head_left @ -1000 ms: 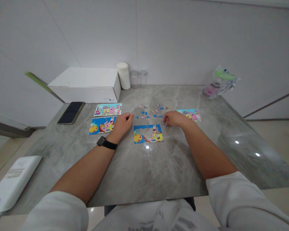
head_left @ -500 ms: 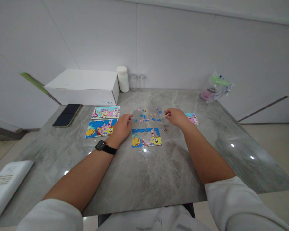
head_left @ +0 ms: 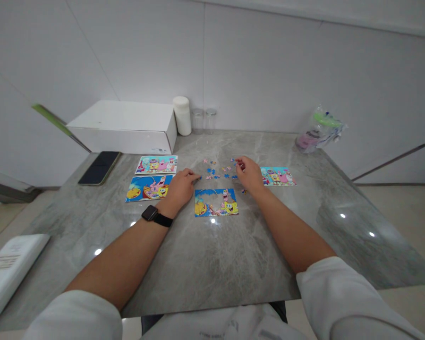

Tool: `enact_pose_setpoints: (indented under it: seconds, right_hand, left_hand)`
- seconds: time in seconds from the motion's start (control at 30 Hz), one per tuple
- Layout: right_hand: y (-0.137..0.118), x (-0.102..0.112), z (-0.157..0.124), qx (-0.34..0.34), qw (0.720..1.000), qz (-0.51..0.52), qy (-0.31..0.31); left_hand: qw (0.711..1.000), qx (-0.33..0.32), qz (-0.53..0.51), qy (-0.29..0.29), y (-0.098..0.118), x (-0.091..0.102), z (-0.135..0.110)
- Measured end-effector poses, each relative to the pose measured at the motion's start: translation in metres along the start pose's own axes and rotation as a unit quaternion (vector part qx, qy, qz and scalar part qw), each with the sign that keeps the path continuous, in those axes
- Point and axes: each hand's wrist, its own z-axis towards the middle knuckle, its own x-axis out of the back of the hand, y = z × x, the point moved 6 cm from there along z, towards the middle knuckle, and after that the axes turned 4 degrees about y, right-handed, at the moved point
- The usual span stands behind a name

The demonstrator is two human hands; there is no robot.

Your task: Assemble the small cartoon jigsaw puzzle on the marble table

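Note:
My left hand (head_left: pixel 182 185), with a black watch on its wrist, lies low on the table with its index finger stretched out. That fingertip touches a small blue puzzle piece (head_left: pixel 199 177). Over at the right side of the loose pieces, my right hand (head_left: pixel 249 173) has its thumb and fingers drawn together on a puzzle piece, mostly hidden by the fingertips. Several loose puzzle pieces (head_left: pixel 213 171) in blue and pink lie between the hands. In front of them is a partly filled jigsaw puzzle (head_left: pixel 200 209) with a gap in its upper middle. One more dark, multicoloured piece (head_left: pixel 244 191) lies right of it.
Two cartoon picture cards (head_left: pixel 156 165) are left of my left hand, and another cartoon picture (head_left: pixel 278 176) is beyond my right hand. A phone (head_left: pixel 99 168), a white box (head_left: pixel 122 127), a white bottle (head_left: pixel 182 116), two clear jars (head_left: pixel 210 122) and a plastic bag (head_left: pixel 319 132) stand farther out.
My right hand has moved left onto the loose pieces, uncovering more of the picture on the right. My left index finger has stretched right to a blue piece.

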Motion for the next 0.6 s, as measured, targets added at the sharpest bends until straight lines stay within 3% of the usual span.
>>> enact_pose_setpoints:
  seconds: [0.33,0.6]
  right_hand:
    - [-0.007,-0.001,-0.011,0.011,0.999,0.027,0.023]
    - [-0.006,-0.004,-0.011,0.022,0.999,0.03,0.019]
  left_hand:
    - [0.999,0.03,0.013,0.007,0.004,0.012,0.001]
    - [0.998,0.034,0.046,0.001,0.004,0.008,0.0]
